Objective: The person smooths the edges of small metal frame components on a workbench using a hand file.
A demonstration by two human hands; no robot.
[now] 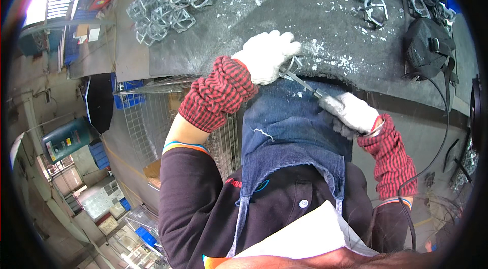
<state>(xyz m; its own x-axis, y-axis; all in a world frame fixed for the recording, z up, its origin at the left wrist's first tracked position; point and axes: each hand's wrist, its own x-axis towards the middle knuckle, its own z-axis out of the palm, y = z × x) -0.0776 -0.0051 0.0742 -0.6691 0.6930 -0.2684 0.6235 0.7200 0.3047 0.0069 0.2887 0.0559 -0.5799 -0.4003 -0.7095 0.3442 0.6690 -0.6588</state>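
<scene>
My left hand [267, 56], in a white knit glove, grips a small silvery metal frame [292, 67] at the near edge of the work table. My right hand [351, 111], in a white glove with grey fingers, is closed round the dark handle of a slim metal-bladed tool [304, 84]. Its blade reaches up and left to the frame and appears to touch it. Whether the tool is a file or a scraper cannot be made out. Part of the frame is hidden by my left glove.
A heap of similar metal frames [170, 2] lies at the far left of the dark table mat [223, 30]. More frames [375, 10] lie far right, among pale flakes. A black pouch [431, 48] with a cable [447, 101] sits at the right edge.
</scene>
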